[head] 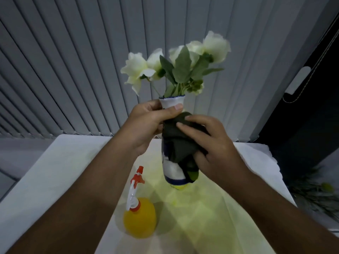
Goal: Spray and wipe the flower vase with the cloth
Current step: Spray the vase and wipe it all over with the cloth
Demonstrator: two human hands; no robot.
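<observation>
A white flower vase (172, 170) with dark blue bands is lifted above the table, holding white flowers (176, 63) with green leaves. My left hand (148, 123) grips its narrow neck just under the rim. My right hand (211, 145) presses a dark cloth (178, 143) against the vase's body, and the cloth covers most of the upper side. A yellow spray bottle (139, 217) with a red and white trigger head stands on the table below, to the left of the vase.
The table (60, 173) has a pale covering with a yellowish patch under the vase. Grey vertical blinds (73, 70) hang behind it. A dark plant (315, 193) sits low at the right, beside a dark window.
</observation>
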